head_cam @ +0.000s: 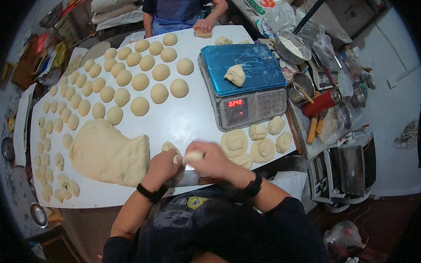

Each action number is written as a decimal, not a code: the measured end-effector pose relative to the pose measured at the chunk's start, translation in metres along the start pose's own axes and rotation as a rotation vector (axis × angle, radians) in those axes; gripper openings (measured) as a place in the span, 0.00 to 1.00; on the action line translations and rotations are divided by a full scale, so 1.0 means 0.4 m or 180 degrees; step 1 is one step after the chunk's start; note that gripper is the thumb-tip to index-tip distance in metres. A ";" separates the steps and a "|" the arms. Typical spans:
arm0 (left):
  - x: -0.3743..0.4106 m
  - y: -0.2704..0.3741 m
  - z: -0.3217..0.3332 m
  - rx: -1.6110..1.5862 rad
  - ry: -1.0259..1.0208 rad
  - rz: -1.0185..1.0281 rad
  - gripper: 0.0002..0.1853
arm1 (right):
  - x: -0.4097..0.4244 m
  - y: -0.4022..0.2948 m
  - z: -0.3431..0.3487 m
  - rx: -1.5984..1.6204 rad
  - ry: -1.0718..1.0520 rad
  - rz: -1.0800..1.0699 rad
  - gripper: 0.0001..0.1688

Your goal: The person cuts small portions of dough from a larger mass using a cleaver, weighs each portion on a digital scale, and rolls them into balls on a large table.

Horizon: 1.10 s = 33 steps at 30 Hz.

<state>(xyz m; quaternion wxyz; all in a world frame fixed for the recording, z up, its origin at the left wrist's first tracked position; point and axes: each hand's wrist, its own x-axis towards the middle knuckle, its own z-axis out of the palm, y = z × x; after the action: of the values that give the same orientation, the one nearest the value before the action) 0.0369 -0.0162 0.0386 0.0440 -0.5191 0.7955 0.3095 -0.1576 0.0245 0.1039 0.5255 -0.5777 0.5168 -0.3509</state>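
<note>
My left hand [163, 164] grips a strip of dough [169, 148] at the table's near side. Close beside it, my right hand [209, 159] is blurred and closed around a smaller piece of dough [194, 155]. A knife or scraper with a metal blade [188, 178] lies under my hands, partly hidden. To the left rests a large slab of dough [105, 155]. One dough lump [235, 75] sits on the blue pan of a digital scale [256, 105] with a lit red display. Many round dough balls [139, 106] stand in rows on the white table [176, 126].
Flattened and lumpy dough pieces [234, 142] lie below the scale. Small scraps [67, 187] sit at the left corner. Across the table a co-worker's hand [203, 25] presses on dough. At the right are a bowl of flour [292, 47], a metal pot [301, 86] and a red flask [321, 102].
</note>
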 end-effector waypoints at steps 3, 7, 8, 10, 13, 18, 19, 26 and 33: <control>-0.048 0.029 -0.057 -0.0836 0.0493 0.0112 0.32 | 0.096 0.076 -0.168 -0.0954 0.1484 -0.0327 0.17; -0.082 0.008 -0.061 -0.1913 0.0589 -0.0025 0.39 | 0.208 0.100 -0.401 -0.2538 0.2168 -0.0920 0.17; -0.094 -0.016 -0.048 -0.2081 0.0547 -0.0091 0.37 | 0.243 0.110 -0.434 -0.2927 0.2066 -0.0855 0.17; -0.124 -0.023 -0.051 -0.2076 0.0468 -0.0256 0.36 | 0.284 0.138 -0.470 -0.3432 0.2232 -0.1179 0.19; -0.163 -0.063 -0.018 -0.2197 0.0515 -0.0454 0.32 | 0.324 0.187 -0.506 -0.3985 0.2176 -0.1201 0.30; -0.208 -0.070 -0.011 -0.3203 0.0288 -0.1099 0.31 | 0.334 0.174 -0.477 -0.4066 0.1961 -0.0877 0.38; -0.209 -0.075 -0.002 -0.3177 0.0276 -0.0958 0.32 | 0.330 0.165 -0.477 -0.4030 0.1840 -0.0596 0.39; -0.175 -0.030 0.014 -0.3179 0.0103 -0.0224 0.39 | 0.177 0.033 -0.282 -0.3024 0.1208 -0.1639 0.20; -0.092 0.013 0.017 -0.2109 0.0044 0.0518 0.44 | 0.019 0.098 0.025 -0.0752 -0.0826 -0.1282 0.15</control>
<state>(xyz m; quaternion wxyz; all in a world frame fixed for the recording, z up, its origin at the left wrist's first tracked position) 0.0477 0.0183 0.0500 -0.1573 -0.4421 0.6908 0.5501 -0.1554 0.0229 0.0629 0.4358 -0.7663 0.3572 -0.3086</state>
